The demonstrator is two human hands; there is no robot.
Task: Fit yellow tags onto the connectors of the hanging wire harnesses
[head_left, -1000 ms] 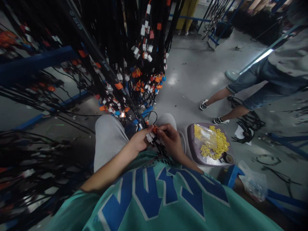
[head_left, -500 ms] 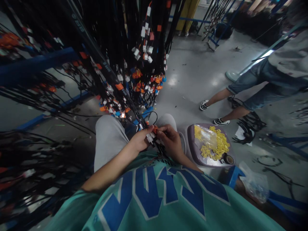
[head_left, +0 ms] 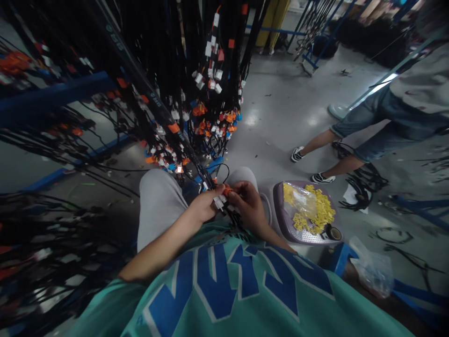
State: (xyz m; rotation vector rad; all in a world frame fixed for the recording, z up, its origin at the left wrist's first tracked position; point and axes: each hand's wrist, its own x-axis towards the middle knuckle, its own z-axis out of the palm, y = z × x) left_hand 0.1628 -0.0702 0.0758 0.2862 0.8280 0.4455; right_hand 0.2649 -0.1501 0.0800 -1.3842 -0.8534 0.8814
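Note:
Between my knees, my left hand (head_left: 206, 204) is closed around the end of a black wire harness (head_left: 191, 152), its thumb against an orange connector (head_left: 228, 190). White connectors (head_left: 220, 201) stick out beneath that thumb. My right hand (head_left: 247, 206) pinches the same orange connector from the other side, thumb and forefinger together. Black wires run down from the connectors toward my shirt, partly hidden by the right hand. The harness stretches up and to the left, wrapped in black tape with orange tags.
Hanging harnesses with many connectors (head_left: 210, 128) fill the area ahead. To the right, a purple-rimmed stool (head_left: 277, 206) bears yellow plastic pieces (head_left: 324, 210), a clear bag and a black tape roll (head_left: 334, 232). Another person (head_left: 372, 126) stands farther right. A blue frame bar (head_left: 52, 96) crosses the left.
Both hands stay nearly in place on the connector. The right fingers have shifted slightly, and a little more of the orange connector shows.

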